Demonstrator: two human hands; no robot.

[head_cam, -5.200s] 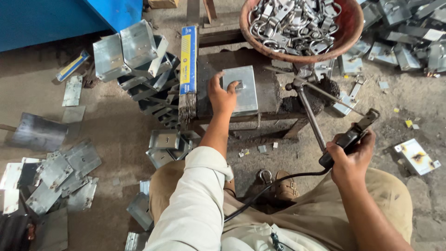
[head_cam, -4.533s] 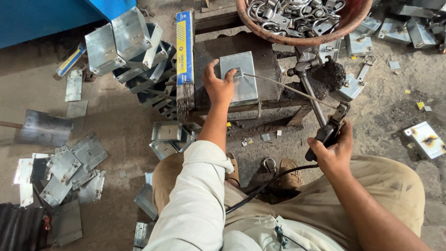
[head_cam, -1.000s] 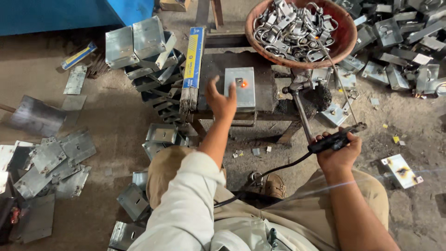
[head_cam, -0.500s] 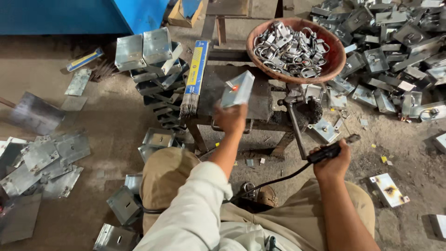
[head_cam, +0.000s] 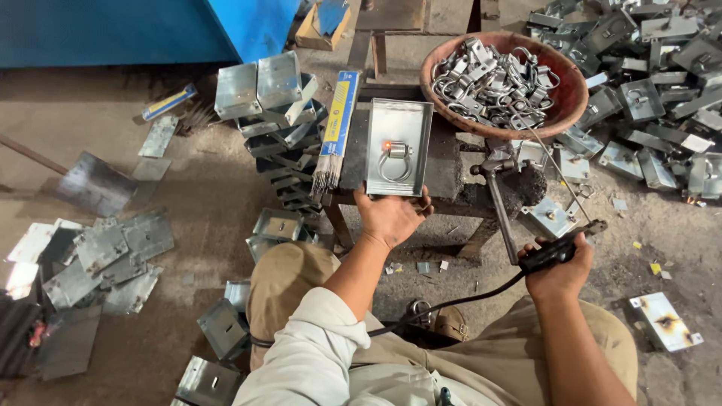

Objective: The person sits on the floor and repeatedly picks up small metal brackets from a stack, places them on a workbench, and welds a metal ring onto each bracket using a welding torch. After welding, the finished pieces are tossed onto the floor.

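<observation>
Head | left hand [head_cam: 391, 218] fingers grip metal tray [head_cam: 398, 146] | dirt floor [head_cam: 188, 188], apparently

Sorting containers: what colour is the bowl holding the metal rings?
Reddish-brown bowl, clearest in the head view.

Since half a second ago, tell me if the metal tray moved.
Yes. The metal tray was tilted up in the left hand; now it lies flat on the workbench.

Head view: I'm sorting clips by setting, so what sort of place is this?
Most likely a small metal fabrication or welding workshop. The right hand grips a cabled electrode holder, the left hand holds a metal tray with a glowing spot beside its ring, and similar trays litter the dirt floor.
</observation>
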